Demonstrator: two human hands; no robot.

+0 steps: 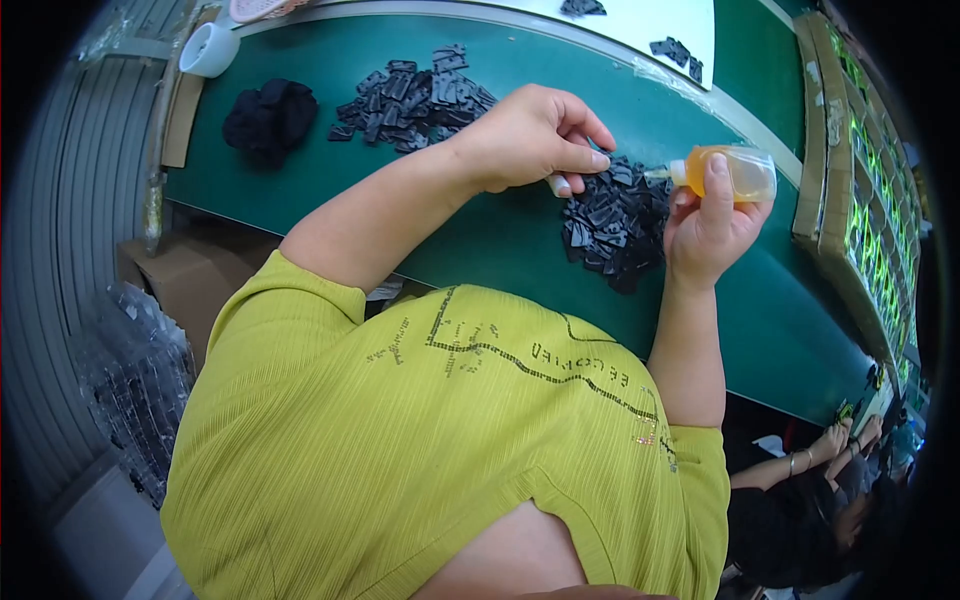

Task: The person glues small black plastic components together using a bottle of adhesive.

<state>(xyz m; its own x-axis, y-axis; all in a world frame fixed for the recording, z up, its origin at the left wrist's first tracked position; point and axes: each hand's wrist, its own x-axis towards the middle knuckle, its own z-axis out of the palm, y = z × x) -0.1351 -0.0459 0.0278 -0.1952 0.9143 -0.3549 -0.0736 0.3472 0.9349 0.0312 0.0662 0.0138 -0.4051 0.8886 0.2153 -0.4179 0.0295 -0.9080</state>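
In my right hand (708, 228) is a clear squeeze bottle (745, 172) of amber liquid, tipped on its side with its thin nozzle pointing left. Thumb and fingers of my left hand (538, 140) are pinched together just left of the nozzle. Whatever they hold, if anything, is too small or hidden to make out. Something white shows around one of its lower fingertips. Beneath both hands spreads a pile of small black plastic parts (605, 225). A second pile of similar black parts (415, 100) lies farther off to the left.
A bundle of black cloth (270, 122) and a white roll (209, 50) sit at the left of the green table (460, 240). Small black pieces (675, 52) rest on a white board (640, 25) at the back. Cardboard trays (835, 150) line the right; another person's hands (835, 440) work beyond.
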